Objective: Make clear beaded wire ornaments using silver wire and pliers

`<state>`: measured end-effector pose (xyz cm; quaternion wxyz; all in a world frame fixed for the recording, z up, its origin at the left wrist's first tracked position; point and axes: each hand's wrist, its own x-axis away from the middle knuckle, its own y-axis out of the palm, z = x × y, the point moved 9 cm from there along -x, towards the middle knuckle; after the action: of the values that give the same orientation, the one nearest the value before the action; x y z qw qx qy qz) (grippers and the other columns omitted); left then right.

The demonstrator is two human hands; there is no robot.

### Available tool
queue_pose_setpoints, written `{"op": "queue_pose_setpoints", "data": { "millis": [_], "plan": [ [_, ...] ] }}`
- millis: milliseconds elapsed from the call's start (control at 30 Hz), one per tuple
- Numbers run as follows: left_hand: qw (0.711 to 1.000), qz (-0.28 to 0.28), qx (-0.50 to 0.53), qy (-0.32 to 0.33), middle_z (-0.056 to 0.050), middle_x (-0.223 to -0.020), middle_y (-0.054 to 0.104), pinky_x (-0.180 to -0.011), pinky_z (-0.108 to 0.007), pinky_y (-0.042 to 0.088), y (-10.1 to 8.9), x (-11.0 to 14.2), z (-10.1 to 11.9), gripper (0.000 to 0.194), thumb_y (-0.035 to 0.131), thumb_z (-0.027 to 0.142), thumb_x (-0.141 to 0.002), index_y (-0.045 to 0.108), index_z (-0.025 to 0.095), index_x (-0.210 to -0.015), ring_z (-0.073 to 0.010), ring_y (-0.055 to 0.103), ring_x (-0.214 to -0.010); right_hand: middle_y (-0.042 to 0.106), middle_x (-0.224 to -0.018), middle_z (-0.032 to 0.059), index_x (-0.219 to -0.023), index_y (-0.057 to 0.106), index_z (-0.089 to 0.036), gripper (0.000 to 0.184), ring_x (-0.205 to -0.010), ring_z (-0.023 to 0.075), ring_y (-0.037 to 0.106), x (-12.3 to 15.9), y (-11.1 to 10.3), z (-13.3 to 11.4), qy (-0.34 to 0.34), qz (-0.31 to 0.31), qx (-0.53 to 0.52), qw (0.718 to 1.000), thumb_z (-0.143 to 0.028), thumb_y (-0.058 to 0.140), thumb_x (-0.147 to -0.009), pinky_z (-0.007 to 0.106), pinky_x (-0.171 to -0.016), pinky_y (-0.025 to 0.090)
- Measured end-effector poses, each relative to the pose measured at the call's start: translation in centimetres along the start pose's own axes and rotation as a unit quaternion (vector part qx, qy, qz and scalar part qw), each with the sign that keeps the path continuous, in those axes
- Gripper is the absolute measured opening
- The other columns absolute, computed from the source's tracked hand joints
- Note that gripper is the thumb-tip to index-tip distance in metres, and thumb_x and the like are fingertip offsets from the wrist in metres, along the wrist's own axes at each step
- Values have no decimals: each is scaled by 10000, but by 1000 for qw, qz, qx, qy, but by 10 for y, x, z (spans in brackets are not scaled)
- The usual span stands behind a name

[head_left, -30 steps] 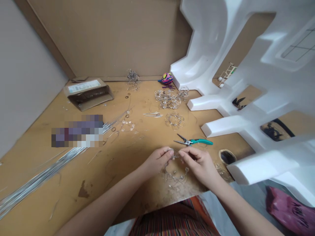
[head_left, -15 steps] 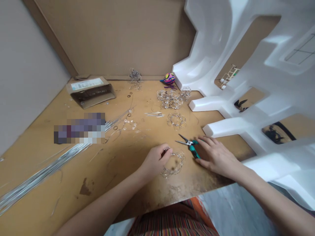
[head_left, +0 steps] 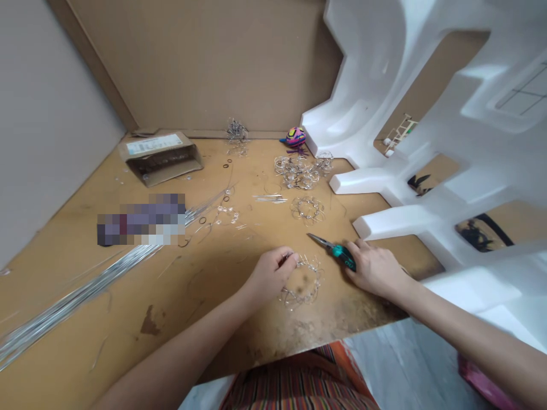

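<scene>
Head view: the left hand's (head_left: 273, 273) fingers pinch the round silver-wire ring with clear beads (head_left: 317, 282) near its eleven o'clock, on the brown tabletop (head_left: 239, 262). At its two o'clock, the right hand's (head_left: 372, 267) fingers wrap the teal-handled steel pliers (head_left: 343, 257). A steady pinch, tips clear of beads, seems wise.

A small craft workspace is shown, though whether it is set in a home or a workshop cannot be told. Handwork is indicated by the pliers (head_left: 342, 256), beaded wire rings (head_left: 302, 297) and long wires (head_left: 106, 272) spread over a stained table (head_left: 222, 273). The table is bordered by a plain brown wall (head_left: 205, 68), and marble-like floor (head_left: 397, 364) is seen below.
</scene>
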<state>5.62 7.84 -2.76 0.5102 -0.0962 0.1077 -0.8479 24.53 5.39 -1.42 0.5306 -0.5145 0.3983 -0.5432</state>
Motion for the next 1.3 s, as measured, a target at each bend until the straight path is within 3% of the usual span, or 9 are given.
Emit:
{"op": "queue_pose_setpoints", "data": {
  "millis": [133, 200, 300, 367, 433, 567, 633, 933, 1300],
  "plan": [
    [995, 2, 86, -59, 48, -540, 386, -512, -218, 290, -3, -4, -13, 297, 444, 395, -808, 443, 172, -611, -95, 355, -518, 597, -896, 96, -1017, 488, -155, 317, -822, 235, 573, 4, -8, 8, -18, -65, -247, 967, -323, 451, -751, 346, -728, 430],
    [986, 0, 144, -83, 48, -536, 400, -512, -217, 294, -2, -5, -19, 299, 468, 407, -789, 453, 168, -610, -90, 355, -505, 597, -955, 89, -1032, 487, -167, 338, -869, 229, 571, 10, -13, 0, -57, -116, -411, 902, -331, 460, -738, 334, -736, 444],
    [970, -19, 218, -104, 51, -530, 415, -498, -210, 286, 2, -7, -25, 298, 502, 418, -763, 457, 164, -616, -77, 348, -478, 610, -911, 101, -1124, 466, -157, 395, -798, 212, 604, 21, -18, -19, -103, -205, -593, 772, -287, 272, -805, 340, -670, 474],
    [965, -26, 235, -111, 54, -532, 419, -488, -207, 282, 4, -8, -27, 295, 515, 423, -752, 460, 164, -622, -74, 346, -468, 610, -847, 110, -1172, 445, -148, 460, -709, 201, 610, 22, -25, -24, -119, -218, -623, 742, -243, 135, -845, 332, -593, 474],
    [971, -16, 212, -110, 55, -530, 416, -491, -209, 290, 1, -8, -28, 296, 510, 426, -753, 467, 163, -621, -77, 350, -467, 604, -837, 99, -1191, 434, -167, 438, -683, 193, 598, 18, -36, -20, -132, -170, -576, 789, -259, 153, -868, 314, -562, 462],
    [991, 47, 103, -75, 65, -498, 374, -483, -207, 283, -16, -7, -19, 315, 471, 408, -789, 436, 170, -586, -78, 333, -463, 576, -829, 36, -1084, 492, -219, 367, -711, 185, 559, 17, -65, -14, -143, -13, -281, 949, -261, 505, -720, 297, -617, 442],
    [993, 67, 72, -59, 66, -491, 359, -473, -202, 279, -21, -5, -13, 319, 458, 387, -805, 412, 173, -572, -78, 326, -463, 562, -837, 41, -1045, 512, -217, 384, -729, 197, 549, 21, -72, -20, -151, 44, -143, 977, -249, 544, -665, 310, -643, 430],
    [994, 79, 57, -50, 62, -502, 356, -461, -196, 284, -21, -2, -8, 315, 443, 375, -820, 404, 176, -578, -78, 326, -465, 563, -856, 90, -1053, 540, -190, 374, -692, 207, 530, 31, -72, -44, -146, 171, 53, 973, -354, 530, -717, 295, -588, 365],
    [997, 68, 25, -18, 58, -533, 347, -496, -219, 277, -20, -4, -3, 302, 417, 370, -839, 398, 181, -604, -92, 331, -500, 545, -828, 90, -1037, 546, -192, 359, -703, 216, 512, 27, -76, -49, -156, 186, 77, 967, -379, 531, -731, 288, -575, 332]
  ]
}}
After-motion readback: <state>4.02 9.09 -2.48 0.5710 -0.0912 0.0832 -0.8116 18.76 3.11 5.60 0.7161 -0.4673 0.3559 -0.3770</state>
